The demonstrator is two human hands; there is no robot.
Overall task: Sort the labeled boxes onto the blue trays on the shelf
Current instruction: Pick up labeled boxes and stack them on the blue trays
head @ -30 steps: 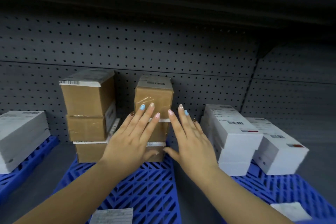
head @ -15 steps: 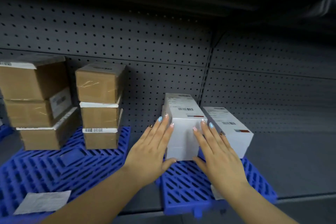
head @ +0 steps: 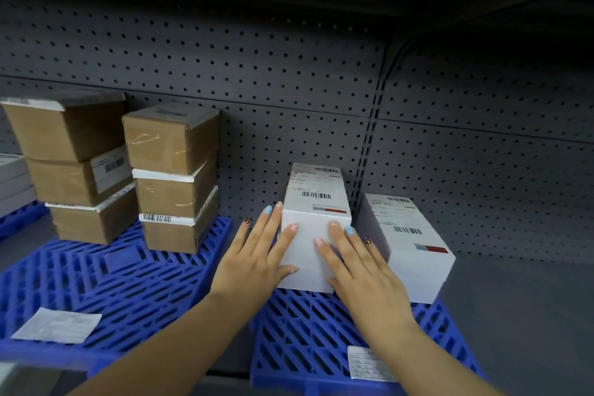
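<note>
I see both hands flat on white box (head: 316, 199): left hand (head: 254, 267) along its left front edge, right hand (head: 363, 270) on front face. Fingers straight, spread, clasping nothing. Box stands at back left of right blue tray (head: 305, 331). Second white box (head: 408, 244) just beside, toward tray's right edge. Brown boxes (head: 170, 138) stacked along back edge of left blue tray (head: 128, 283).

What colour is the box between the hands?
The box is white, best seen in the head view.
</note>
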